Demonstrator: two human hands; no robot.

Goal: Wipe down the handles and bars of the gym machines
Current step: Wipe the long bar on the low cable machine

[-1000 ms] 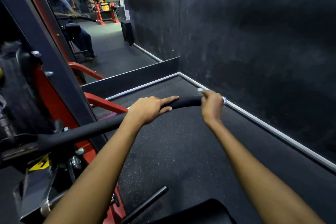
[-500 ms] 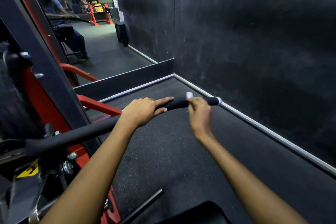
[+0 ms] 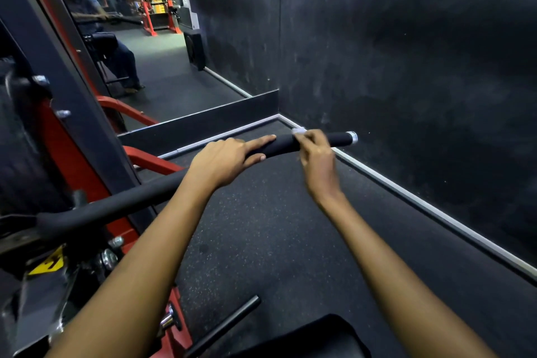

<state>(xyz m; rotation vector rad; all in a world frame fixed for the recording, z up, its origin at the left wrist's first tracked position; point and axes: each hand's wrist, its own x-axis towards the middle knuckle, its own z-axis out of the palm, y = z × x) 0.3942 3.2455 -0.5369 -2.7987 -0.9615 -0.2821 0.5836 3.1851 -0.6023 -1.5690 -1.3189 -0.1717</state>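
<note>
A long black padded bar (image 3: pixel 116 206) runs from the machine at the left up to a silver end cap (image 3: pixel 352 136) at centre right. My left hand (image 3: pixel 223 163) rests on top of the bar, with its forefinger stretched along it and the thumb underneath. My right hand (image 3: pixel 316 154) is wrapped over the bar a little farther out, pressing a small white wipe (image 3: pixel 298 131) against the black grip. Only a corner of the wipe shows above my fingers. The last stretch of grip (image 3: pixel 340 138) beyond my right hand is bare.
The red and black machine frame (image 3: pixel 72 154) with bolts and a yellow label fills the left. A mirror (image 3: pixel 162 46) behind it reflects a seated person. Dark walls meet in the corner ahead. A black seat pad (image 3: pixel 305 340) and a short black peg (image 3: pixel 229 320) lie below.
My right hand has slid with the wipe inward along the bar, away from the silver end cap and towards my left hand. More bare grip shows beyond it. My left hand has stayed put.
</note>
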